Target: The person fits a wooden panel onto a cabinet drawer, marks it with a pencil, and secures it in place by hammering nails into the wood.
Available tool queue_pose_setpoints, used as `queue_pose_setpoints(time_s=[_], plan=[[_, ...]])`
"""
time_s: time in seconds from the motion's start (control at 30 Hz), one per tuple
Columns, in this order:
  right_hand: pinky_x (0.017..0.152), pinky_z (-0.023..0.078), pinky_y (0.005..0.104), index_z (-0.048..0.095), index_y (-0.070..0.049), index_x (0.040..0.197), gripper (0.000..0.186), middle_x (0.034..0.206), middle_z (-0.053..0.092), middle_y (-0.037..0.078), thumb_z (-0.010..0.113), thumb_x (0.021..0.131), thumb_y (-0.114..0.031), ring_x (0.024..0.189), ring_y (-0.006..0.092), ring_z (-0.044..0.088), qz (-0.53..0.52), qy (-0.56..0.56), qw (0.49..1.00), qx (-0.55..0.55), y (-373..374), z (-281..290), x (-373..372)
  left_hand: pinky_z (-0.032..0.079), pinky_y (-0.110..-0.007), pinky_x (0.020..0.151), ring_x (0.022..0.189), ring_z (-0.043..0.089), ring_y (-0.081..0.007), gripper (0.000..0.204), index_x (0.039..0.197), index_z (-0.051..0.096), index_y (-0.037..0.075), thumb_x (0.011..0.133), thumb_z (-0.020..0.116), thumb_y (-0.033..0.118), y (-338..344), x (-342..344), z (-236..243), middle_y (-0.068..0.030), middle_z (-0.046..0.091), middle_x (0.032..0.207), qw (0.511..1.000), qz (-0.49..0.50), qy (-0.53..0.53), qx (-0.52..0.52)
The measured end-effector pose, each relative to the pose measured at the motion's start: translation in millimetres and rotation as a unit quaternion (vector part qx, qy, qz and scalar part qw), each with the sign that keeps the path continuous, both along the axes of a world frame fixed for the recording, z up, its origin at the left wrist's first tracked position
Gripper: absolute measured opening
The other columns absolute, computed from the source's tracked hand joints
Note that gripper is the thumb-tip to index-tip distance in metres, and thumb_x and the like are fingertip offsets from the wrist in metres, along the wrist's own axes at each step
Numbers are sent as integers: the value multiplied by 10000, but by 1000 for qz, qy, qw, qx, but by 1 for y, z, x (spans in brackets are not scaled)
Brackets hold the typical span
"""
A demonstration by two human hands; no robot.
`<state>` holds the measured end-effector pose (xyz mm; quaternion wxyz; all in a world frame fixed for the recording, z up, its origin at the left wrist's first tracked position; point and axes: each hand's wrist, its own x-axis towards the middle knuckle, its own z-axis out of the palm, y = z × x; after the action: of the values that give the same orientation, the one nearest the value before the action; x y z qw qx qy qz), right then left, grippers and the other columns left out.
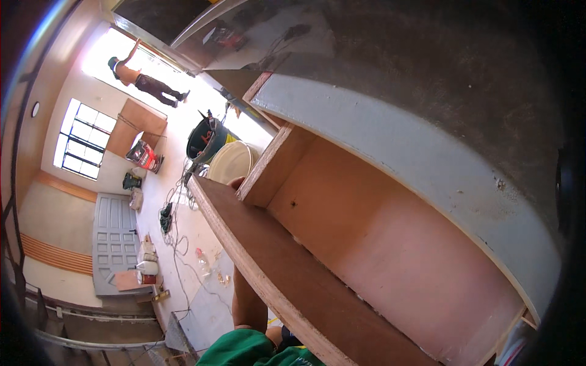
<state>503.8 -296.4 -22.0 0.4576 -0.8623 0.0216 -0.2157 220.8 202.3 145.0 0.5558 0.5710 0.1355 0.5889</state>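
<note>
A wooden drawer (378, 213) fills the right half of the view, tilted, with bare brown plywood inside. Its near side board (262, 244) has a rough, pale edge, and a light grey painted panel (397, 134) runs along the far side. My left hand (237, 182) reaches up behind the near board. Its fingertips show at the drawer's upper left corner, gripping the wood there, while the palm is hidden. Below, my left forearm (249, 302) shows beside a green sleeve. My right hand is out of the picture.
A dark glossy surface (439, 73) lies beyond the grey panel. Past the corner stand a pale bucket (231, 161) and a dark tool bucket (204, 139). Cables (177, 235) and a plastic bottle (202, 262) lie on the floor. Another person (137, 78) stands at the bright opening.
</note>
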Motion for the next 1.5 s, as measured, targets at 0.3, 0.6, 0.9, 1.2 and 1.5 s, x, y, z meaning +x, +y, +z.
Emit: queue_pose_setpoints(time_s=[0.3, 0.6, 0.9, 1.2, 1.5], plan=[[531, 359, 338, 487, -15, 697, 343, 600, 458, 81, 681, 854, -250, 566, 169, 399, 43, 67, 995, -65, -17, -46, -34, 428, -450, 1016, 1132, 567, -295, 787, 1342, 425, -103, 888, 636, 505, -8, -17, -1, -210, 580, 1227, 1000, -23, 0, -11], [535, 368, 338, 497, -4, 694, 329, 588, 471, 85, 684, 856, -220, 571, 164, 417, 227, 107, 967, -42, -6, -97, -113, 418, -461, 831, 893, 560, -323, 382, 1131, 522, -29, 989, 515, 325, 18, -11, 16, -182, 605, 1015, 976, 161, 109, 101], [746, 529, 454, 601, 24, 835, 324, 809, 665, 228, 622, 868, -298, 811, 354, 683, 344, 291, 845, -288, 203, -122, -157, 358, -226, 658, 739, 429, -40, 469, 841, 572, 20, 946, 608, 476, 14, 15, 60, 43, 528, 788, 972, 77, 56, 216], [972, 461, 519, 480, -15, 1296, 702, 1264, 555, 279, 751, 783, -409, 1185, 387, 557, 472, 439, 676, -358, 260, -217, -243, 468, -205, 720, 885, 614, -93, 432, 1240, 543, -103, 924, 676, 160, 46, -14, 87, -113, 615, 1185, 947, -67, 43, 310], [964, 462, 506, 464, -38, 1290, 576, 1160, 593, 263, 662, 807, -282, 1103, 404, 588, 491, 416, 711, -284, 269, -235, -247, 402, -481, 1061, 1278, 470, -303, 451, 1366, 453, 19, 1039, 428, 329, 97, -27, 69, -172, 478, 1380, 982, -152, -10, 114]])
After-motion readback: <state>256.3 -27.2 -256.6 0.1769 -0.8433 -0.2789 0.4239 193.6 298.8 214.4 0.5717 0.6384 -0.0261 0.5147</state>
